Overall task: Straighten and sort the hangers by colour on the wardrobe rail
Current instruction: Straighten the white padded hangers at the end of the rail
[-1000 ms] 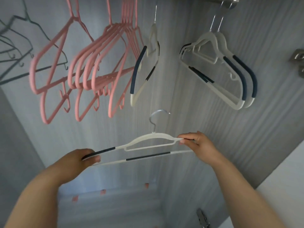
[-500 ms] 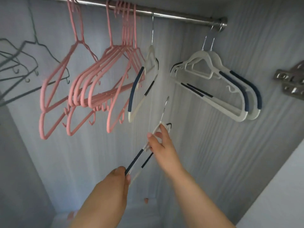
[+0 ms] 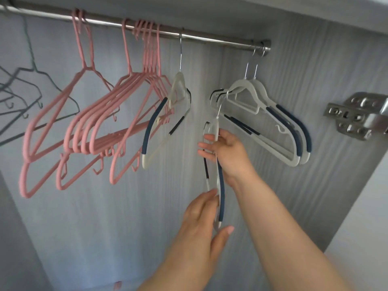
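White hanger (image 3: 221, 185) centre frame, below rail (image 3: 199, 38), edge-on. Right hand (image 3: 230, 153) grips its neck; left hand (image 3: 199, 219) pinches lower tip. Risk: hook snags white pair (image 3: 262, 97) upper right, or misses rail and slips.

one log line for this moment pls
held white hanger: hook below rail | right hand: grips its neck | left hand: holds its lower end | hung: pink hangers left, white hangers right
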Demonstrator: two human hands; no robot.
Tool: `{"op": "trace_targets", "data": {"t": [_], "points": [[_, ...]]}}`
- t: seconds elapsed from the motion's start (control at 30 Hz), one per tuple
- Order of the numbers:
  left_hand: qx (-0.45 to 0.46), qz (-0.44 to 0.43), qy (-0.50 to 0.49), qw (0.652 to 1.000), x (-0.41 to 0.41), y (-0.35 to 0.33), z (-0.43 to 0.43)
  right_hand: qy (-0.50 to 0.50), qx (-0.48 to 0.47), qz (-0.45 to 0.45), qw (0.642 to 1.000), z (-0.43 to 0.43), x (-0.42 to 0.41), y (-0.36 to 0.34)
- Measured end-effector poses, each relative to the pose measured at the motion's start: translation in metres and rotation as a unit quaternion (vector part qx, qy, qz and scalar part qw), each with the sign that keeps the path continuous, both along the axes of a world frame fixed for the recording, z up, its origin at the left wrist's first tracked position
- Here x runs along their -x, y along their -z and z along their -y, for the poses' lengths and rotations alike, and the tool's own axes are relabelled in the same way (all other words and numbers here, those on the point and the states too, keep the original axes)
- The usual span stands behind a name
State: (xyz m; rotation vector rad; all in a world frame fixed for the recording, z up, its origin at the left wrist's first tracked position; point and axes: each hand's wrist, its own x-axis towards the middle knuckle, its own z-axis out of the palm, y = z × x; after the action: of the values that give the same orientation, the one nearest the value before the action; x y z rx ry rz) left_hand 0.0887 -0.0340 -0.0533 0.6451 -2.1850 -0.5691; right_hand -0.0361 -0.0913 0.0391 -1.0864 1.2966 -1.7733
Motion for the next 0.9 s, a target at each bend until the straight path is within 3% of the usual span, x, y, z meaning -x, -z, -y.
{"op": "trace_targets", "data": {"t": [0.13,0.23,0.43,0.73,0.9], "points": [[0.092,-0.076,-0.021,0.993,0.025,-0.026,0.006,0.003,0.011,-0.050,0.999,0.000,0.012,-0.039],[0.104,-0.090,-0.001,0.991,0.033,-0.037,0.010,-0.013,0.022,-0.108,0.994,-0.013,0.015,-0.052],[0.150,-0.106,0.023,0.983,0.053,-0.048,0.017,-0.011,0.055,-0.105,0.993,-0.021,0.019,-0.066],[0.102,-0.099,0.012,0.990,0.069,-0.076,0.047,0.048,0.006,-0.092,0.995,0.022,0.028,-0.102],[0.060,-0.067,0.015,0.996,0.065,-0.068,0.050,0.058,-0.024,-0.148,0.987,0.031,0.031,-0.092]]}}
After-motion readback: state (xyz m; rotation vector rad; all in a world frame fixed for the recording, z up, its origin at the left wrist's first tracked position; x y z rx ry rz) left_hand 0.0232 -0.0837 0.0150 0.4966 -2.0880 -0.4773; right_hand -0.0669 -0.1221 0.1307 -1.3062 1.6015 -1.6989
